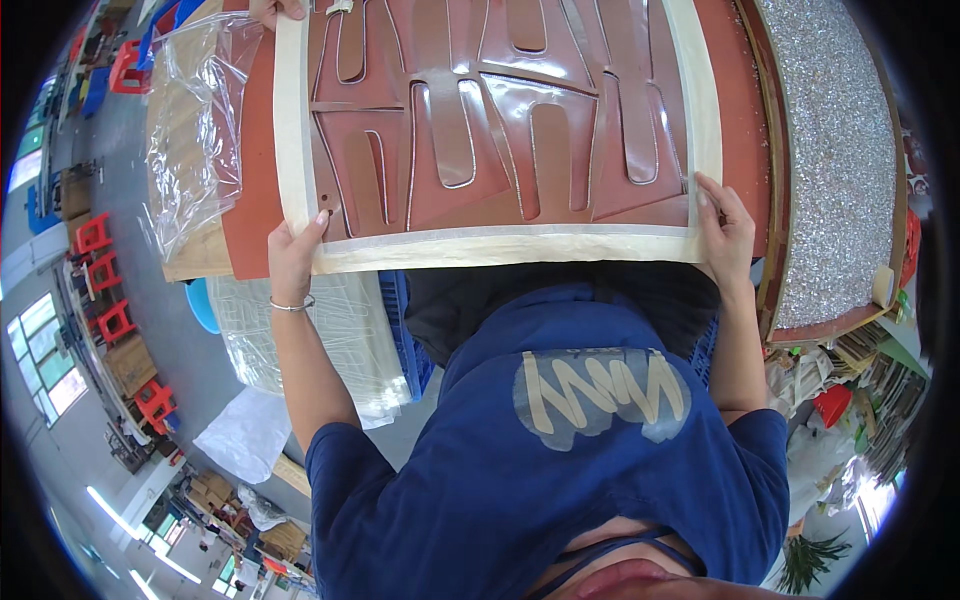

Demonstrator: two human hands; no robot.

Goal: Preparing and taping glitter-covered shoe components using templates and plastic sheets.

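A large brown template sheet (455, 218) lies in front of me, with shoe-upper-like shapes cut out and clear glossy film in places. Cream tape (500, 248) borders its edges. My left hand (295, 258) grips the near left corner, thumb on top near small holes and fingers mostly hidden beneath. At the near right corner my right hand (728, 228) pinches the taped edge. Another person's hand (276, 12) touches the sheet's far left corner. Beneath the sheet is a reddish-brown board (252, 190), showing on both sides.
To the right stands a wood-framed tray (835, 140) full of silvery glittering bits. Crumpled clear plastic film (195, 140) lies on the left of the table. Below that, plastic-wrapped sheets (300, 330) are stacked beside a blue crate (395, 310). Red stools (105, 270) stand farther left.
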